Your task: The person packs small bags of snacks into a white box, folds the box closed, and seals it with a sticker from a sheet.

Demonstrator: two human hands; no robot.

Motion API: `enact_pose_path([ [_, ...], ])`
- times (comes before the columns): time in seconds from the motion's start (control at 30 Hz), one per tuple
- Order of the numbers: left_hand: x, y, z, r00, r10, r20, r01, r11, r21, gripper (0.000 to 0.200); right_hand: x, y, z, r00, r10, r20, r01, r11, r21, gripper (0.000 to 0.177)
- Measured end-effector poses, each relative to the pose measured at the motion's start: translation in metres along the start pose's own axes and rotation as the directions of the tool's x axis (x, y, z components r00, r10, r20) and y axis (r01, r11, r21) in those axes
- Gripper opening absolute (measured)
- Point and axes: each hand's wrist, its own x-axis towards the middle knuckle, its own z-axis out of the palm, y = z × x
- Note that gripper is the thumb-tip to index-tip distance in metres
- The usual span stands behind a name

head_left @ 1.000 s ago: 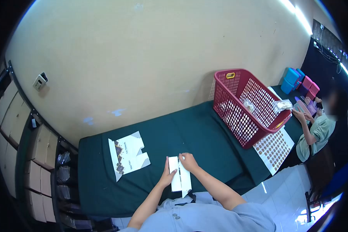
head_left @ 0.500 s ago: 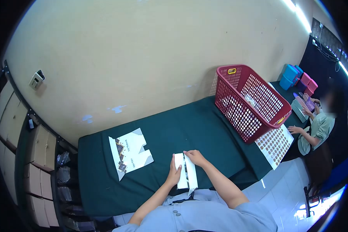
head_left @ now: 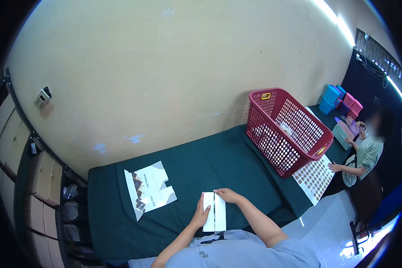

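Note:
A white cardboard box [head_left: 219,216] is held upright against my front at the near edge of the green-covered table [head_left: 201,163]. Its two long top flaps lie nearly together, with a narrow dark gap between them. My left hand [head_left: 201,213] grips the box's left side. At the far right corner, my right hand [head_left: 228,195] has its fingers closed on the edge of the right flap. To the left lies a flat, unfolded printed card sheet [head_left: 152,187] with cut-out notches. What is inside the box is hidden.
A red perforated laundry basket [head_left: 290,129] stands on the table's right part, beside a sheet of round stickers [head_left: 315,181]. Another person [head_left: 364,152] sits at far right near colored plastic boxes [head_left: 330,98]. Shelves with cardboard boxes [head_left: 44,178] line the left.
The box's flaps have come closer together, so the gap between them is narrower. The near end flap no longer sticks out. The view has tilted up slightly.

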Motion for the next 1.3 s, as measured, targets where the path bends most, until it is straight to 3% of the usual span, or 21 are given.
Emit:
enact_pose_path([
  [0.17, 0.000, 0.009, -0.001, 1.000, 0.006, -0.016, -0.006, 1.000, 0.020, 0.070, -0.007, 0.005, 0.003, 0.993, 0.101, -0.062, -0.094, 0.990, 0.105, 0.049],
  [0.37, -0.004, 0.026, -0.004, 0.999, -0.033, -0.032, 0.036, 0.992, 0.123, 0.069, -0.008, 0.003, -0.011, 0.984, 0.129, 0.122, -0.165, 0.918, 0.361, 0.044],
  [0.43, -0.005, 0.026, -0.003, 0.998, -0.039, -0.048, 0.047, 0.986, 0.160, 0.069, -0.009, -0.003, -0.009, 0.989, 0.109, 0.100, -0.135, 0.939, 0.315, 0.047],
  [0.5, -0.004, 0.024, -0.002, 0.999, -0.019, -0.051, 0.028, 0.983, 0.180, 0.069, -0.008, -0.009, -0.011, 0.992, 0.100, 0.078, -0.102, 0.994, 0.023, 0.049],
  [0.63, -0.007, 0.033, -0.002, 0.998, -0.042, -0.039, 0.050, 0.974, 0.223, 0.068, -0.007, -0.017, -0.017, 0.980, 0.138, 0.145, -0.131, 0.990, -0.056, 0.051],
  [0.7, -0.009, 0.030, 0.000, 0.999, 0.007, -0.044, 0.005, 0.968, 0.252, 0.068, -0.006, -0.018, -0.018, 0.978, 0.127, 0.167, -0.094, 0.977, -0.193, 0.051],
  [0.83, -0.012, 0.036, -0.002, 1.000, 0.009, -0.023, -0.002, 0.960, 0.279, 0.069, -0.006, -0.017, -0.017, 0.974, 0.164, 0.155, -0.124, 0.963, -0.239, 0.053],
  [0.93, -0.013, 0.038, -0.003, 0.999, -0.031, -0.029, 0.037, 0.964, 0.263, 0.068, -0.011, -0.018, -0.030, 0.936, 0.219, 0.277, -0.171, 0.967, -0.187, 0.053],
  [0.97, -0.013, 0.037, -0.004, 0.999, -0.041, -0.027, 0.046, 0.964, 0.263, 0.068, -0.010, -0.019, -0.032, 0.889, 0.326, 0.322, -0.288, 0.944, -0.161, 0.053],
  [1.07, -0.012, 0.034, -0.002, 0.999, -0.011, -0.033, 0.018, 0.972, 0.233, 0.068, -0.012, -0.012, -0.025, 0.873, 0.372, 0.316, -0.338, 0.928, -0.158, 0.056],
  [1.17, -0.011, 0.037, -0.003, 0.999, -0.047, -0.020, 0.050, 0.981, 0.190, 0.069, -0.017, 0.001, -0.013, 0.932, 0.280, 0.232, -0.261, 0.959, -0.108, 0.052],
  [1.23, -0.012, 0.042, -0.004, 0.998, -0.055, -0.014, 0.056, 0.985, 0.162, 0.069, -0.021, 0.007, -0.006, 0.965, 0.171, 0.197, -0.199, 0.972, 0.130, 0.050],
  [1.3, -0.011, 0.035, -0.002, 0.997, 0.031, -0.066, -0.015, 0.973, 0.230, 0.066, -0.022, 0.009, -0.005, 0.967, 0.180, 0.182, -0.211, 0.963, 0.169, 0.049],
])
